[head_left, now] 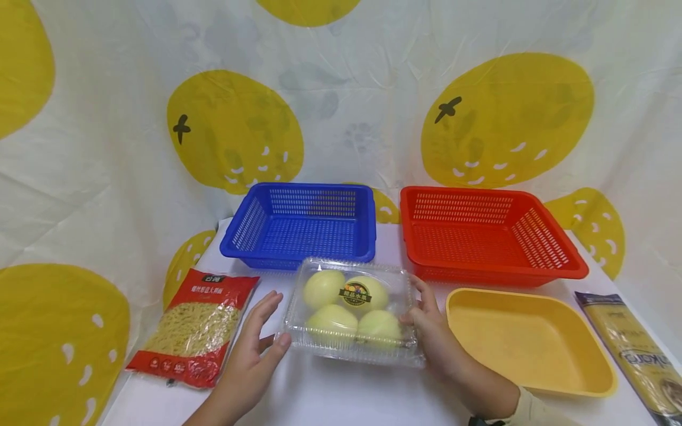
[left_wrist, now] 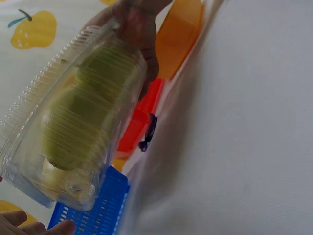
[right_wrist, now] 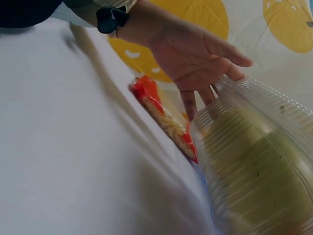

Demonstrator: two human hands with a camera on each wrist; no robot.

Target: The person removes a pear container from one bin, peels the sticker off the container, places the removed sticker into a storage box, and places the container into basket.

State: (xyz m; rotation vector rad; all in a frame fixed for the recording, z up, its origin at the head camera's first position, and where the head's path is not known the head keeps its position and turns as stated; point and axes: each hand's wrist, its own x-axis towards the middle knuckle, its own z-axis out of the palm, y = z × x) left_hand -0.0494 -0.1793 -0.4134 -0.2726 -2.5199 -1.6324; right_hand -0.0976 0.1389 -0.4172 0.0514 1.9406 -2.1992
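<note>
A clear plastic fruit box point(head_left: 341, 349), its lid closed, holds several round pale yellow-green fruits point(head_left: 331, 322) and bears a dark label. It is held tilted above the white table. My right hand point(head_left: 439, 331) grips the box's right side, thumb in front; the left wrist view shows this right hand point(left_wrist: 139, 34) at the box's far end. At the left side is my left hand point(head_left: 253, 343), its fingers spread and fairly straight, thumb by the box's corner. In the right wrist view the left hand's point(right_wrist: 190, 61) fingertips reach the box edge, without curling round it.
Behind the box stand a blue basket point(head_left: 298, 260) and a red basket point(head_left: 495, 272). A yellow tray point(head_left: 527, 343) lies at right, beside a long pasta packet point(head_left: 634, 349). At left lies a red bag of pasta point(head_left: 194, 325). A fruit-print curtain point(head_left: 362, 106) hangs behind.
</note>
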